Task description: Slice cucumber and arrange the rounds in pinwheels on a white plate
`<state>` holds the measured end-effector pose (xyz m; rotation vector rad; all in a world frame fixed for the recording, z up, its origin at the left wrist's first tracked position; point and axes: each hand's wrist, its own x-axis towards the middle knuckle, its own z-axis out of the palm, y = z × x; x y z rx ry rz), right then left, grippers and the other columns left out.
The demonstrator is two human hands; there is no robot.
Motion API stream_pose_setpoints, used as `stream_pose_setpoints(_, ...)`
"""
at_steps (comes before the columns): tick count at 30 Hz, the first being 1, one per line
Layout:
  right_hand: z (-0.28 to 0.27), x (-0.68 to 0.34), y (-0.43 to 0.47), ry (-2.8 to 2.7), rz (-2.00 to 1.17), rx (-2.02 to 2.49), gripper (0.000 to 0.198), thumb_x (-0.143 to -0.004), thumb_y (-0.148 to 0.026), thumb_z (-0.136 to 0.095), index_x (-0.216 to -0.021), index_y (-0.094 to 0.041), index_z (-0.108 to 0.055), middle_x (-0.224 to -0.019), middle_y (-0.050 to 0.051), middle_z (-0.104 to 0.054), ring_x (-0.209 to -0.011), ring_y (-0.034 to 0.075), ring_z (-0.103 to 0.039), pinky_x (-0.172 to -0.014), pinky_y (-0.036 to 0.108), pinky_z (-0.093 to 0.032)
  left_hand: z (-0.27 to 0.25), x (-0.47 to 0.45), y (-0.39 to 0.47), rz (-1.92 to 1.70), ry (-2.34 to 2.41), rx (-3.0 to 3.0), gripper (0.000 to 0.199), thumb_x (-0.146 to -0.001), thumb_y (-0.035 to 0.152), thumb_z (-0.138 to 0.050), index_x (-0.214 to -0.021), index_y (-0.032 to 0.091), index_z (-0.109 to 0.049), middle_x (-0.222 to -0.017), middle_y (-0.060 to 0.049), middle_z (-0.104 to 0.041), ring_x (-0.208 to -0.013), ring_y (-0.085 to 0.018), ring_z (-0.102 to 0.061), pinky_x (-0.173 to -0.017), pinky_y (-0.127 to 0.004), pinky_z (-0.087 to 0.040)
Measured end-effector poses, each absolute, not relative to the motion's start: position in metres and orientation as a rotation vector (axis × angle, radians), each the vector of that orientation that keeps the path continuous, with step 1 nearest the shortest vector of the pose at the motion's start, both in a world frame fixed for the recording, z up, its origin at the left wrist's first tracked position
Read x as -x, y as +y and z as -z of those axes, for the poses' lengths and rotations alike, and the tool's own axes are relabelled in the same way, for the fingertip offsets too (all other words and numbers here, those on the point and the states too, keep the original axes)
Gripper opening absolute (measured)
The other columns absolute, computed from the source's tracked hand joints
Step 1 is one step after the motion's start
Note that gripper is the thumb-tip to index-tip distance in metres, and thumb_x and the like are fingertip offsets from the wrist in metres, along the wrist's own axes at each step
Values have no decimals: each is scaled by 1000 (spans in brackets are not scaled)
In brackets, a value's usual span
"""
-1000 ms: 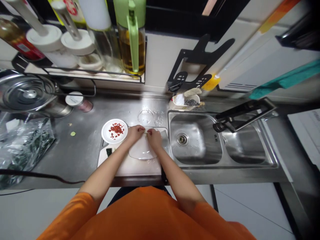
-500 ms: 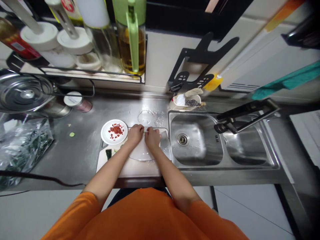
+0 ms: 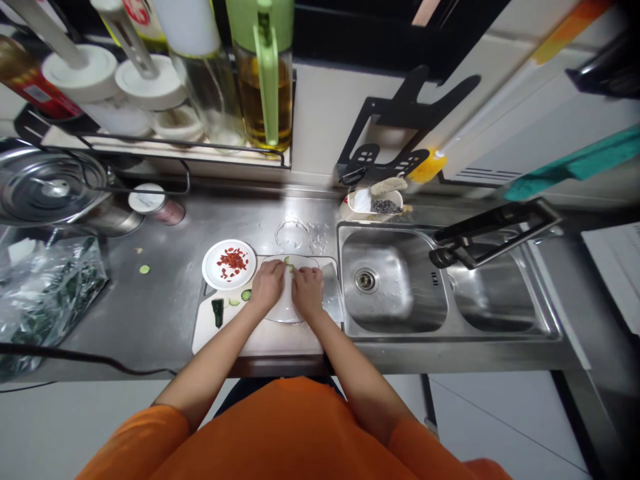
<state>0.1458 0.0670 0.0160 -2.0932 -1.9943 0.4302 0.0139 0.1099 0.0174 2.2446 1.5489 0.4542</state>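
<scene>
A pale round plate (image 3: pixel 286 313) lies on the white cutting board (image 3: pixel 280 343), under both my hands. Small green cucumber slices (image 3: pixel 289 262) stand out at its far side, between my fingertips. My left hand (image 3: pixel 267 287) is closed, its fingertips against these slices from the left. From the right, my right hand (image 3: pixel 308 290) has its fingers curled and pressed at the same slices. My palms hide much of the plate. Left of my left hand lie a cucumber round (image 3: pixel 246 295) and a dark green cucumber piece (image 3: pixel 217 312). A shiny grey flat thing (image 3: pixel 331 297) rests at the board's right.
A white plate (image 3: pixel 213 279) with small red pieces touches the board's back left. The double steel sink (image 3: pixel 395 280) is on the right, its black faucet (image 3: pixel 480 240) above. A bag of greens (image 3: pixel 55 300) lies left; bottles and jars (image 3: pixel 265 87) stand on a rack behind.
Both hands have come slightly toward me and apart, uncovering cucumber slices at the plate's far side. More of the cucumber round left of my left hand now shows.
</scene>
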Motion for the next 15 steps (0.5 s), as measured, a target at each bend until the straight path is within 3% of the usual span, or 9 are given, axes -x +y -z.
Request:
stream_pose_setpoints(5,-8,-144,57,-2143,-335,2005,39,-92,-19,-37,-128,-20,-52,-127,12,-51,-119,29,-30,-88,41,-33,-5,-12,106,-441,1405,-2346,40,-86,11,-39,-121,14,-57,-125,-12,-57,-108,-25,-47,-94,-40,-42)
stream_pose_setpoints(15,-4,-144,56,-2187,-352,2025,42,-94,-22,-33,-134,-20,-47,-133,11,-50,-121,31,-31,-90,43,-31,0,-12,110,-394,1347,-2354,40,-89,17,-39,-126,17,-53,-134,-9,-52,-109,-25,-43,-91,-43,-41)
